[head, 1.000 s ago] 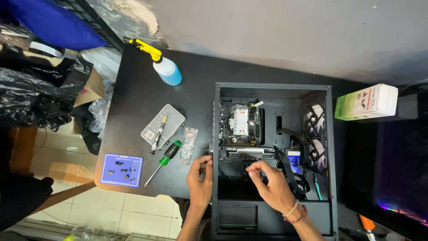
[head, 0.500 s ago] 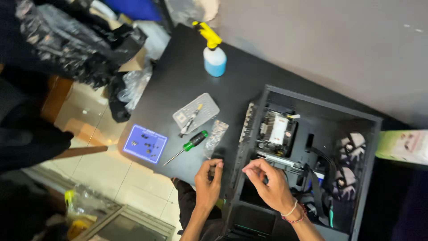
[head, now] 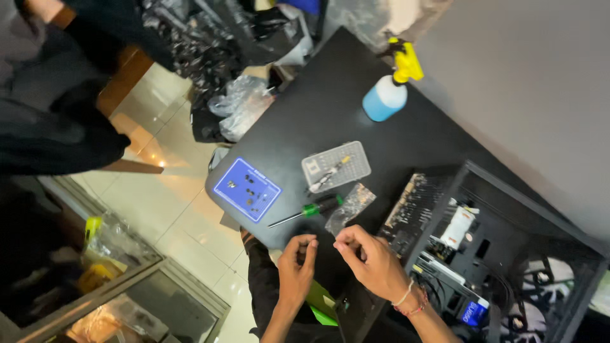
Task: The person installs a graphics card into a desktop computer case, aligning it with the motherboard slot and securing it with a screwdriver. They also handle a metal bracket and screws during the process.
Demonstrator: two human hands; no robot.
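My left hand (head: 296,267) and my right hand (head: 370,259) meet over the near edge of the black table (head: 318,114), just left of the open black computer case (head: 508,209). Both have their fingertips pinched close together. Anything small between them is too tiny to make out. A green-handled screwdriver (head: 310,210) and a small clear plastic bag (head: 351,207) lie just beyond my fingers. Further back sits a grey perforated tray (head: 346,159) with a small tool in it.
A blue mat (head: 246,189) with several small screws lies at the table's left corner. A blue spray bottle with a yellow trigger (head: 387,94) stands at the far side. Black and clear plastic bags (head: 216,70) pile on the floor. Another person in dark clothes (head: 57,127) is at left.
My right hand has come out of the case and joined my left hand over the table edge. The view has swung and tilted, so the case now sits at lower right.
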